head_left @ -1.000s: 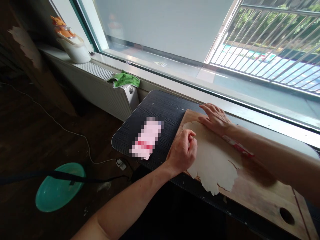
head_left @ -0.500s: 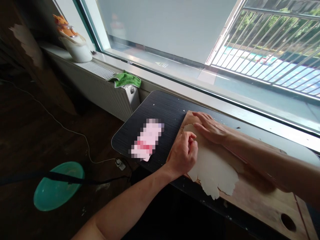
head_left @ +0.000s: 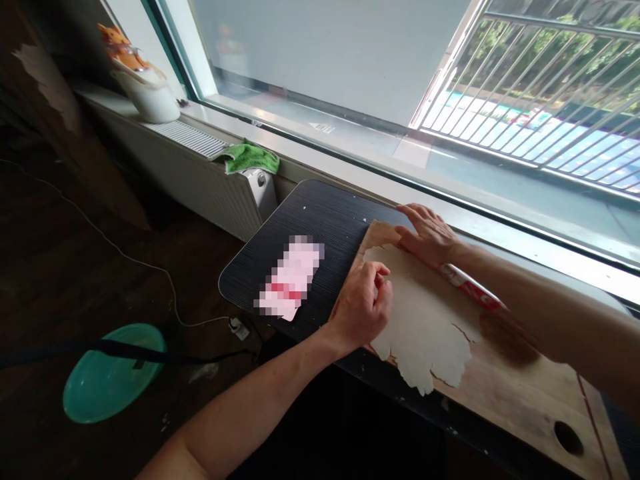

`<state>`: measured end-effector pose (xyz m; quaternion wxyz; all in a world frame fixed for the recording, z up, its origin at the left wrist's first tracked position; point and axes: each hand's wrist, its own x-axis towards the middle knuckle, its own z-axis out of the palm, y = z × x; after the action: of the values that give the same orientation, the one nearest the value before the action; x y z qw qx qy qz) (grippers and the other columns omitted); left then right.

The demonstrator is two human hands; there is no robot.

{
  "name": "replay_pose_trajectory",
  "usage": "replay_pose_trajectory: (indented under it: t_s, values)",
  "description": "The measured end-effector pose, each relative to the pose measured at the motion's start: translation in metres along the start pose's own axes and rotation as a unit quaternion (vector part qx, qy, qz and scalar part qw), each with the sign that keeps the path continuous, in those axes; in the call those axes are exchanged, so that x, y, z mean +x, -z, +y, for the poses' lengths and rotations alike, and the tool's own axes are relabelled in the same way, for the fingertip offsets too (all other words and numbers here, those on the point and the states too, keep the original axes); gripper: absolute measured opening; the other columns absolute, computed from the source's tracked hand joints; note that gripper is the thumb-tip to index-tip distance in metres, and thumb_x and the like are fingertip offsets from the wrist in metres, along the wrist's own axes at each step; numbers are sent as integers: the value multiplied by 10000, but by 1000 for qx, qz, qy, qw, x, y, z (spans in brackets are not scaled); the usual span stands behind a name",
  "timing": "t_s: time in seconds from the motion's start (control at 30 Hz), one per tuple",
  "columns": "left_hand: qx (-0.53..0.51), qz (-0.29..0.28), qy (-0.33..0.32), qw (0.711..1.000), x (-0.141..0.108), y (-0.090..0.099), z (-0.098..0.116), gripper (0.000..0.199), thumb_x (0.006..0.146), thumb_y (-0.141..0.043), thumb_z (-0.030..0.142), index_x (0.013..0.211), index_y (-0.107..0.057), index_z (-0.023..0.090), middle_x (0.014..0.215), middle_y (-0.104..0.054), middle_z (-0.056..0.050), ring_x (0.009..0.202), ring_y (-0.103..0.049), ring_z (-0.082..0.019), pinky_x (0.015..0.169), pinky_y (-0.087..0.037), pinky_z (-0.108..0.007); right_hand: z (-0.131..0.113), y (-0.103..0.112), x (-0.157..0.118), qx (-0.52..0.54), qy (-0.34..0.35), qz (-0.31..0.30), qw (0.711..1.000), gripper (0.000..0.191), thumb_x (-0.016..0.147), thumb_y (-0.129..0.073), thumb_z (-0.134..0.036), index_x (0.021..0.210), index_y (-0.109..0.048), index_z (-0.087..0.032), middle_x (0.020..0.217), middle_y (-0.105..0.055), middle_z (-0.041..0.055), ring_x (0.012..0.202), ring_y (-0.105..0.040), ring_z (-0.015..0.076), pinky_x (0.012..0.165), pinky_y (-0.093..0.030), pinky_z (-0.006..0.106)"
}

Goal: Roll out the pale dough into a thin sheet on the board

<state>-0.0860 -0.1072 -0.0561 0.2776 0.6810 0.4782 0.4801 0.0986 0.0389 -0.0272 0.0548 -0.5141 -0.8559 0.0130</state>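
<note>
A thin, pale, dough-like sheet with ragged edges (head_left: 420, 320) lies flat on a light-brown wooden board (head_left: 515, 393), covering its left part, with a torn lobe reaching its near edge. The sheet's longer direction appears to run from far left to near right, roughly along the board, and a split opens near its right side. The left hand (head_left: 363, 300) is at the sheet's left border, so most of the sheet lies to the right of it; the fingers are curled into a loose fist, and whether they pinch anything cannot be told. The right hand (head_left: 427, 237) is open, palm down, fingers a little spread, at the board's far side, with the sheet on the near side of it. The left hand is nearer the sheet's middle. A slim red-and-white cylinder (head_left: 473, 288) lies lengthwise beside the right forearm, which partly hides it; the right fingers do not grip it. The board rests on a black, wood-grained counter (head_left: 310, 213), and a blurred pink rectangular item with a red band (head_left: 290, 273) lies left of it. Beyond stand a window and a white radiator (head_left: 200, 173) bearing a green cloth (head_left: 253, 157) and a white pot (head_left: 150, 100). A teal plastic basin (head_left: 113, 383) is on the dark floor (head_left: 125, 293).
</note>
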Motion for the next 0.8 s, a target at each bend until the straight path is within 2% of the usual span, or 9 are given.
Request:
replay_pose_trajectory:
  t_s: [0.07,0.13,0.23,0.37,0.43,0.57,0.67,0.73,0.8]
  values:
    - [106,-51,-41,992,2,9,-3,117,920,-530,182,1021,-589,176,984,-650,-85,1021,-619,-243,1025,-459,-451,-4,-1,-8,13,6,-4,1000,682,975,-274,-562,1519,-390,-168,1501,-484,176,1405,-430,341,1113,-420,547]
    - [209,-103,-73,970,3,18,-5,148,927,-547,208,1043,-634,178,1144,-655,-112,1195,-572,-275,1153,-330,-526,-8,-4,-20,30,73,-11,997,655,983,-281,-547,1517,-388,-181,1494,-497,162,1408,-430,317,1127,-411,527]
    - [308,-146,-87,936,6,22,-5,317,988,-475,266,1250,-620,164,1401,-575,-131,1399,-434,-272,1229,-209,-527,-3,-6,-26,22,132,8,991,618,978,-341,-538,1499,-414,-214,1484,-510,146,1417,-409,327,1134,-382,556]
    - [388,-212,-54,895,12,10,4,536,1026,-385,377,1473,-471,96,1590,-398,-150,1514,-272,-277,1251,-167,-518,8,-1,-12,3,33,72,997,613,983,-341,-520,1498,-408,-195,1452,-522,177,1370,-446,357,1081,-412,576]
    - [405,-253,-43,877,9,8,9,612,1026,-366,445,1520,-413,87,1624,-321,-145,1533,-227,-272,1258,-148,-512,5,1,-16,4,21,99,995,595,992,-325,-498,1504,-394,-201,1442,-528,178,1349,-465,345,1064,-430,560]
    - [408,-303,-51,860,-1,17,13,694,1032,-298,520,1575,-311,87,1652,-234,-118,1552,-155,-250,1267,-103,-513,-10,1,-72,-18,53,112,992,588,996,-347,-466,1506,-375,-173,1447,-522,193,1367,-450,337,1073,-429,544]
    - [413,-313,-32,855,6,15,12,736,1025,-292,550,1593,-258,82,1665,-183,-110,1558,-120,-254,1268,-101,-509,-9,-1,-117,-41,42,99,993,573,990,-369,-476,1463,-432,-159,1398,-570,193,1343,-481,337,1077,-425,526]
    - [417,-304,-22,856,17,5,12,767,1016,-310,568,1593,-248,67,1671,-158,-118,1559,-106,-264,1271,-94,-493,-3,1,-125,-49,5,85,995,548,986,-364,-471,1419,-484,-157,1343,-611,190,1303,-516,342,1062,-431,523]
    - [420,-285,-10,861,26,-6,12,775,1014,-317,570,1587,-258,53,1672,-157,-134,1558,-113,-270,1272,-90,-480,0,7,-115,-45,-46,58,996,527,979,-364,-459,1361,-542,-142,1297,-635,195,1268,-539,351,1051,-434,519]
